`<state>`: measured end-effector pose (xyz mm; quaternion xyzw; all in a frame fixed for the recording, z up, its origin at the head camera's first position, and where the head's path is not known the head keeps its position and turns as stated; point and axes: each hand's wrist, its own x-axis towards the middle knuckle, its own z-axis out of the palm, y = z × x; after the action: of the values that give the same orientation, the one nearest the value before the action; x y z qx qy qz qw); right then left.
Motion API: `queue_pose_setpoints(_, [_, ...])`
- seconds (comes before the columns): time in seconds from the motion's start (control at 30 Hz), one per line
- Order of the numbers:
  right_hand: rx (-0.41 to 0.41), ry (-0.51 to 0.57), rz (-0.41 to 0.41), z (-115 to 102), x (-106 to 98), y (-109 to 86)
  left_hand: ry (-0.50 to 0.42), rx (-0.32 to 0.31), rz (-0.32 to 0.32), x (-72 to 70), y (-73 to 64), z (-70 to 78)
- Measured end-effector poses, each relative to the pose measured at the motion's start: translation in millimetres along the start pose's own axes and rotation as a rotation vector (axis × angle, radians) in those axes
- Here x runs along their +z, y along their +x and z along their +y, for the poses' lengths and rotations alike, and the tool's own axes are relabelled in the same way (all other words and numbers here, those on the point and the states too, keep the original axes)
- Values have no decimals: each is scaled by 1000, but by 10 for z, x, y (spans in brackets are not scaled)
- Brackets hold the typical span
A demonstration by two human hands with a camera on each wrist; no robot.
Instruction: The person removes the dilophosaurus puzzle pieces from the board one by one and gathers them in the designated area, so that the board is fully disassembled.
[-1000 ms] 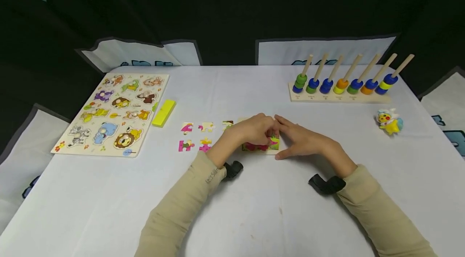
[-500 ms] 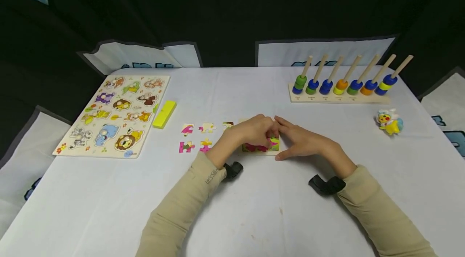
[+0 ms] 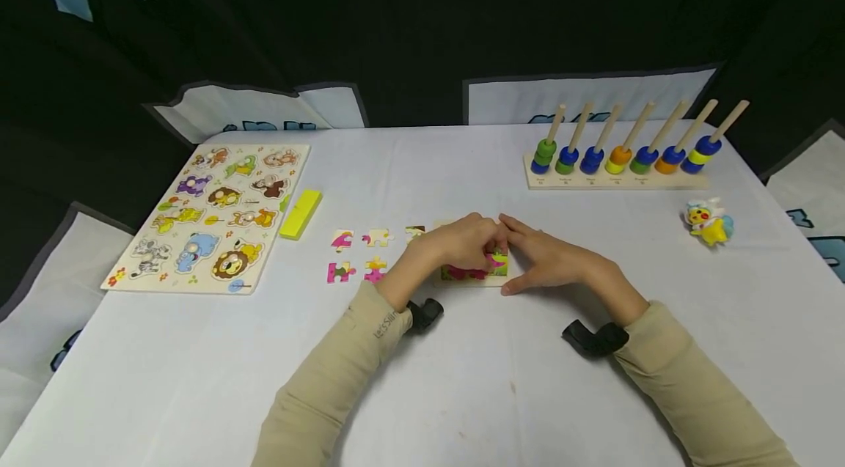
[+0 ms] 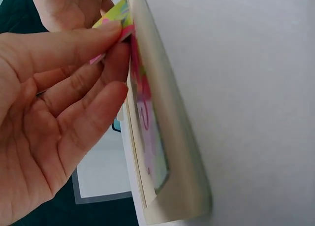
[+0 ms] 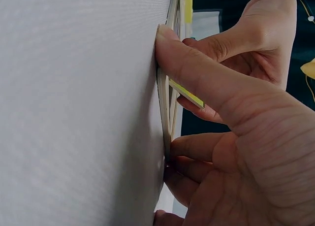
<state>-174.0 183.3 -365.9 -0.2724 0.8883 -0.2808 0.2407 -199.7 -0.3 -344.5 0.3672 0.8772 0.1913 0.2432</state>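
Observation:
My left hand (image 3: 465,243) pinches a pink and yellow-green jigsaw piece (image 4: 116,13) between thumb and fingers, close over the right part of a small wooden puzzle tray (image 4: 179,186). The right wrist view shows that piece tilted, its yellow edge (image 5: 189,94) raised above the tray. Pink and green pieces lie in the tray, partly hidden by the left hand. My right hand (image 3: 551,258) rests at the tray's right edge, thumb by the near corner and fingers by the far one. Several loose jigsaw pieces (image 3: 340,273) lie left of the tray.
An animal puzzle board (image 3: 218,221) lies at the left, with a yellow block (image 3: 300,214) beside it. At the back right stands a peg counting toy (image 3: 617,181) with coloured rings. A small yellow figurine (image 3: 709,222) is in front of it.
The head view has tilted slightly, so the table sits a little lower in it. Both hands keep their places at the tray.

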Motion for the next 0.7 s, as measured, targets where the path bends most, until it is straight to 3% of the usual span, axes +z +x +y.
queue_pose_setpoints(0.2, [7, 5, -2, -22, -3, -10, 34, 9, -12, -28, -31, 15])
queue_pose_setpoints(0.5, [2, -11, -4, -8, 15, -16, 14, 43, -10, -43, -40, -39])
queue_pose_setpoints(0.7, [-1, -26, 5, -6, -3, 3, -10, -53, 25, -81, -60, -49])
